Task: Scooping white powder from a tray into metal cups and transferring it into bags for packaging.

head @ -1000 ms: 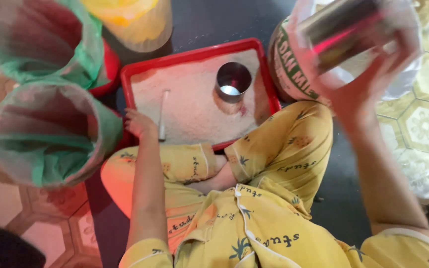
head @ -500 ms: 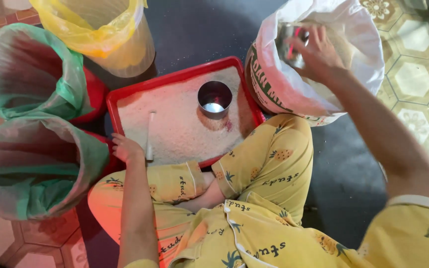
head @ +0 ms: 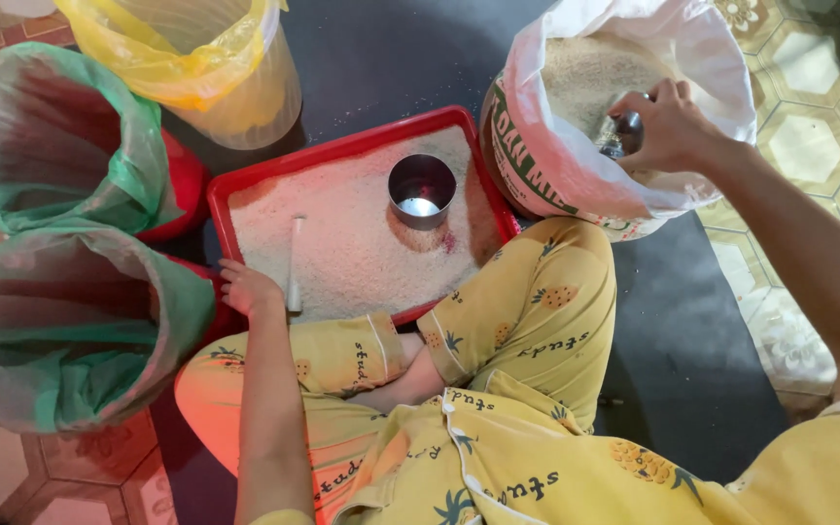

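Right hand (head: 668, 124) clenched, left hand (head: 248, 288) flat

A person in a yellow short-sleeved pyjama set (head: 498, 428), printed with small pineapples, palm trees and dark lettering, white piping along the cuffs and front edge, forearms bare.

Metal scoop (head: 627, 134) half hidden by right hand (head: 668, 126)

A shiny metal cup (head: 421, 191) stands in grainy matt rice on a glossy red plastic tray (head: 342, 153).
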